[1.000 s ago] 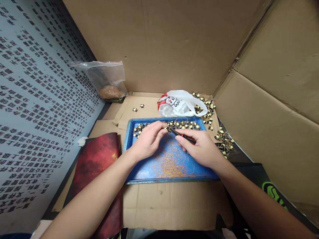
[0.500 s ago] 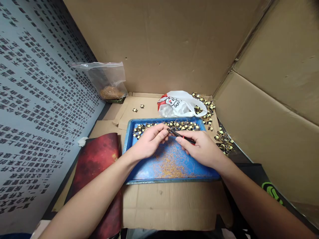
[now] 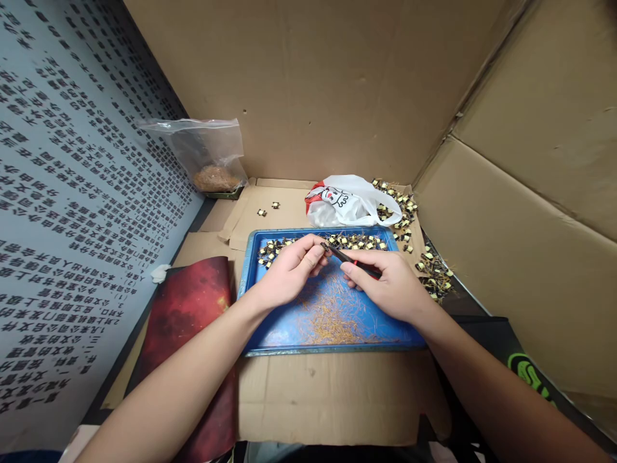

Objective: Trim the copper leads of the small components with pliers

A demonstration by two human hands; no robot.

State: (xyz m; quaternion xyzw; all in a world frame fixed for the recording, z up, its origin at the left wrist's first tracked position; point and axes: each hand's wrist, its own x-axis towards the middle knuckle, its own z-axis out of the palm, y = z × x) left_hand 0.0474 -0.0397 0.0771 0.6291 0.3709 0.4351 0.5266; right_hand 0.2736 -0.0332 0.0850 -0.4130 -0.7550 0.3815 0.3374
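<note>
Over a blue tray (image 3: 270, 331), my left hand (image 3: 289, 270) pinches a small yellow-and-black component (image 3: 324, 246) between thumb and fingertips. My right hand (image 3: 388, 283) is closed round a pair of black cutters with red on the handles (image 3: 349, 258), whose tip meets the component. A row of like components (image 3: 357, 242) lies along the tray's far edge. Cut copper wire ends (image 3: 332, 315) are strewn across the tray floor under my hands.
A white plastic bag (image 3: 351, 200) lies behind the tray, with heaps of components (image 3: 434, 270) to its right. A clear bag of brown clippings (image 3: 214, 161) stands at the back left. Cardboard walls close in the back and right; a red mat (image 3: 186, 308) lies on the left.
Both hands have stayed over the tray. The cutter tip and the pinched component have shifted slightly up and away from me.
</note>
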